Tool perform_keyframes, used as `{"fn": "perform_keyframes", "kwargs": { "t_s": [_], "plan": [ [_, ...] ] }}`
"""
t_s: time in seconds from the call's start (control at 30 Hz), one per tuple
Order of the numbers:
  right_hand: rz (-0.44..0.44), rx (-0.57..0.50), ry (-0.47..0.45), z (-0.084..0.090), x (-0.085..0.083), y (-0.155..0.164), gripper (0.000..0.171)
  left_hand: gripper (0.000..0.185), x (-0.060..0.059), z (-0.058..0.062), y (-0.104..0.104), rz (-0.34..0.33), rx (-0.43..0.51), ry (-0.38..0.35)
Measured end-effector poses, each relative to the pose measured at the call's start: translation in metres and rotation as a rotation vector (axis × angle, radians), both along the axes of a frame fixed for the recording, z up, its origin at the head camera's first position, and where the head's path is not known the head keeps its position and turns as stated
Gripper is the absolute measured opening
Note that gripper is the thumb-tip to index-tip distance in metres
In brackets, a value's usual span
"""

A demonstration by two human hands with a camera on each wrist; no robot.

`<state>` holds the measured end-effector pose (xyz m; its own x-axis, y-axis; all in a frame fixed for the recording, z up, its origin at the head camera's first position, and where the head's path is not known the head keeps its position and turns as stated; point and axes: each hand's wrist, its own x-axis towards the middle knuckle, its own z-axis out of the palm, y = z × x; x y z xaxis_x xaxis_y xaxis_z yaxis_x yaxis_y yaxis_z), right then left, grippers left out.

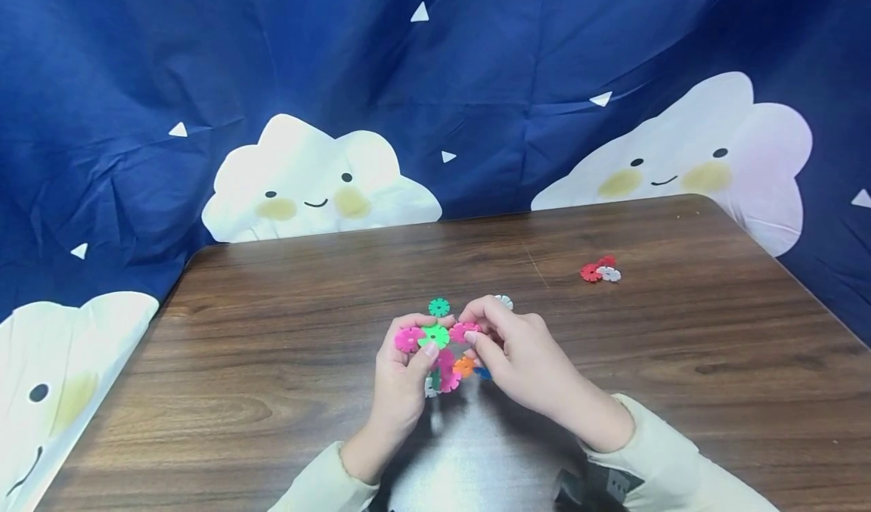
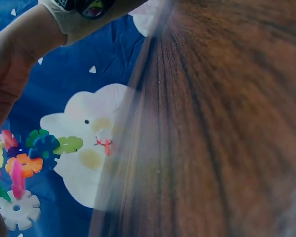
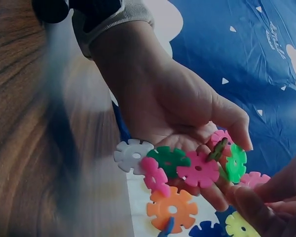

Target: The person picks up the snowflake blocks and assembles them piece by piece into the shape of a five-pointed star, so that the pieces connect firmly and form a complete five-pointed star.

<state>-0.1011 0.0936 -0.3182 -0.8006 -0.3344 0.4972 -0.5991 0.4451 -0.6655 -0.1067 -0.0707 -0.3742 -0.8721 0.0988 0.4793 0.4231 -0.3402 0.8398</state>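
Observation:
Both hands hold a cluster of joined, notched plastic discs over the table. My left hand (image 1: pixel 400 380) grips it with the thumb at a bright green disc (image 1: pixel 434 336), which has a pink disc (image 1: pixel 409 339) on its left. On the right side of the green disc, my right hand (image 1: pixel 527 357) pinches another pink disc (image 1: pixel 466 332) between thumb and finger. Below hang more pink pieces, an orange disc (image 3: pixel 172 210), a white disc (image 3: pixel 133 155) and a dark green disc (image 3: pixel 168 162). A yellow disc (image 3: pixel 239 227) and a blue disc (image 2: pixel 44 146) show lower in the cluster, partly hidden.
Two red discs (image 1: pixel 590 273) and a white disc (image 1: pixel 609 274) lie together at the back right of the brown wooden table (image 1: pixel 286 345). Just past the hands show a teal disc (image 1: pixel 438 307) and a pale disc (image 1: pixel 504 300). A blue cloth (image 1: pixel 476 58) hangs behind.

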Motion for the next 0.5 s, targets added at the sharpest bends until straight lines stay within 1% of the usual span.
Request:
{"fn": "perform_keyframes", "kwargs": {
  "t_s": [0.17,0.33,0.5],
  "plan": [
    [-0.012,0.031,0.033,-0.0006,-0.0001,-0.0006,0.015,0.024,-0.0002,-0.0014,0.0010,-0.024,0.007,0.000],
    [-0.013,0.022,0.055,-0.0032,-0.0003,-0.0010,0.015,0.023,0.0007,-0.0025,0.0016,-0.053,-0.001,-0.003],
    [-0.046,-0.002,0.090,-0.0062,0.0013,-0.0025,0.018,0.024,-0.0004,-0.0034,0.0024,-0.085,-0.013,0.035]
  ]
}}
